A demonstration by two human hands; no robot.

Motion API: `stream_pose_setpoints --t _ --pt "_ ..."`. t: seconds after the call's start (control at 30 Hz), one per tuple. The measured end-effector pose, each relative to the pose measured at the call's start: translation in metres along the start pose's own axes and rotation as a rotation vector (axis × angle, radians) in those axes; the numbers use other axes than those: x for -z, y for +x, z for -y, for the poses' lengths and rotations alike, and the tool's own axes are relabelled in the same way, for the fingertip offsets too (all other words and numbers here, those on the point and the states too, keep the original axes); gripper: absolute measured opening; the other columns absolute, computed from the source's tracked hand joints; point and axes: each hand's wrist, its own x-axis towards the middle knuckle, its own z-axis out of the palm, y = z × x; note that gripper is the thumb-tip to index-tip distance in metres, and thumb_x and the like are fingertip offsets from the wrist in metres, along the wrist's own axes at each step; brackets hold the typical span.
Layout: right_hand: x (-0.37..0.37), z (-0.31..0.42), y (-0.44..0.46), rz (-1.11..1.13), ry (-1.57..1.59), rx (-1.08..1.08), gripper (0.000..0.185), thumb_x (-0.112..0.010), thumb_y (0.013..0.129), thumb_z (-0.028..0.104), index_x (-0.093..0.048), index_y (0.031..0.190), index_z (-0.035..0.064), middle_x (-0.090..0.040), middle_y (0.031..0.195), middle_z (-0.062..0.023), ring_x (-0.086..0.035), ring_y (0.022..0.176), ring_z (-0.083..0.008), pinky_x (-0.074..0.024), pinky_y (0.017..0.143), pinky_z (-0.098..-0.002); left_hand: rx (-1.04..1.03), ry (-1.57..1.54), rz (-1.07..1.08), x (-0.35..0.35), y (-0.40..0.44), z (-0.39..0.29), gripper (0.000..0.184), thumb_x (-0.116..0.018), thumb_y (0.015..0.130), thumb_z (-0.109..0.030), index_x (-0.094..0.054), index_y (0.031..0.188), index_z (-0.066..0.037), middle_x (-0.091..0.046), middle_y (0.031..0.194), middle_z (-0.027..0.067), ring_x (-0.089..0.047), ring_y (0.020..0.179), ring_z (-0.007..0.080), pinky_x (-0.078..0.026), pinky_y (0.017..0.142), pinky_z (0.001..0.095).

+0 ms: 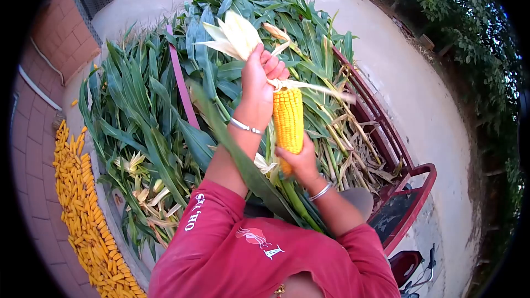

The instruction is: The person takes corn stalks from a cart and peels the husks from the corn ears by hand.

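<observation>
A yellow corn cob [288, 118] hangs between my hands, its kernels bare. My left hand [260, 72] is closed around the pale husk [234, 36] at the cob's upper end, and the husk leaves fan out above my fist. Around the lower end of the cob, my right hand [301, 160] is wrapped. Green corn stalks [149, 94] with long leaves lie in a big heap under and beyond both hands. A long leaf crosses in front of my left forearm.
Many bare yellow cobs [91, 221] lie in a long pile at the left, beside a brick wall [41, 127]. A dark red metal rail [381, 116] edges the heap on the right. Dry husks [157, 201] lie at the heap's lower left.
</observation>
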Motion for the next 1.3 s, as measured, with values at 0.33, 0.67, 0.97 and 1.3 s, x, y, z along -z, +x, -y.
stream_pose_setpoints --t 0.33,0.67,0.97,1.3 --pt "-0.039 -0.006 0.022 -0.239 -0.371 0.348 0.062 -0.081 0.067 0.018 -0.050 0.118 -0.0001 -0.063 0.097 -0.0110 -0.061 0.085 -0.0165 -0.0494 0.078 -0.0300 -0.298 0.167 -0.178 0.021 0.022 -0.033 0.040 -0.043 0.099 -0.036 -0.031 0.067 -0.014 -0.026 0.053 -0.0026 -0.026 0.045 0.0120 -0.028 0.046 0.0291" --pt "0.023 0.051 0.024 0.031 -1.091 0.837 0.062 -0.077 0.063 0.018 -0.052 0.120 0.0096 -0.062 0.095 -0.0112 -0.062 0.076 -0.0290 -0.0508 0.064 -0.0373 0.312 0.341 -0.017 0.043 -0.068 -0.087 0.038 -0.054 0.093 -0.021 -0.042 0.122 -0.001 -0.057 0.122 0.0220 -0.059 0.108 0.0332 -0.052 0.089 0.0465" --pt "0.029 0.077 0.019 0.447 -1.317 0.984 0.054 -0.072 0.067 0.020 -0.053 0.117 0.0092 -0.060 0.095 -0.0077 -0.062 0.080 -0.0246 -0.0503 0.064 -0.0351 0.556 0.413 0.138 0.056 -0.114 -0.087 0.024 -0.056 0.091 -0.012 -0.047 0.113 -0.007 -0.046 0.132 0.0308 -0.051 0.121 0.0340 -0.045 0.099 0.0407" --pt "0.023 0.060 0.010 0.413 -1.396 0.839 0.064 -0.078 0.058 0.012 -0.054 0.118 0.0087 -0.061 0.096 -0.0107 -0.061 0.084 -0.0307 -0.0491 0.069 -0.0399 0.280 0.986 0.319 0.074 -0.111 -0.062 0.053 -0.075 0.077 -0.019 -0.049 0.120 0.000 -0.057 0.104 0.0060 -0.054 0.097 0.0154 -0.045 0.086 0.0283"
